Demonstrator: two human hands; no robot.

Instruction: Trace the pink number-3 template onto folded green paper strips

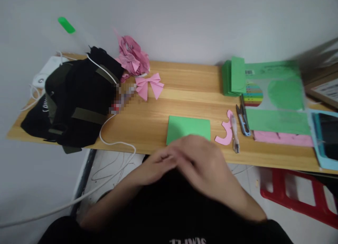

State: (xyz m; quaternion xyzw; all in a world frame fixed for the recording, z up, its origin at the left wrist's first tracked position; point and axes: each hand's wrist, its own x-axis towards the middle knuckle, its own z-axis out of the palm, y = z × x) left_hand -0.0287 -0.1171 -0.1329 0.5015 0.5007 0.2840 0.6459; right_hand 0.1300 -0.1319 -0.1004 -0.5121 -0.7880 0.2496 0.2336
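Observation:
My right hand (pixel 202 161) lies over my left hand (pixel 155 166) in front of my body, at the table's front edge. The two hands touch, and both are blurred. Their fingers are mostly hidden or smeared, so whether anything is between them does not show. Just beyond them a green rectangle of paper (pixel 188 126) lies flat, its near edge partly covered by the hands. To its right are a curved pink paper cutout (pixel 227 133), a clear pen (pixel 235 134) and blue-handled thread snips (pixel 243 121).
On the wooden table (pixel 190 89), a black bag (pixel 81 92) fills the left side. A folded pink paper bow (pixel 149 86) lies near crumpled pink paper (pixel 133 55). At right are stacked green papers (pixel 233 76), a plastic sleeve (pixel 277 96) and a blue tray (pixel 318 148). A white cable (pixel 76 200) crosses the lower left; a red stool (pixel 298 198) stands below.

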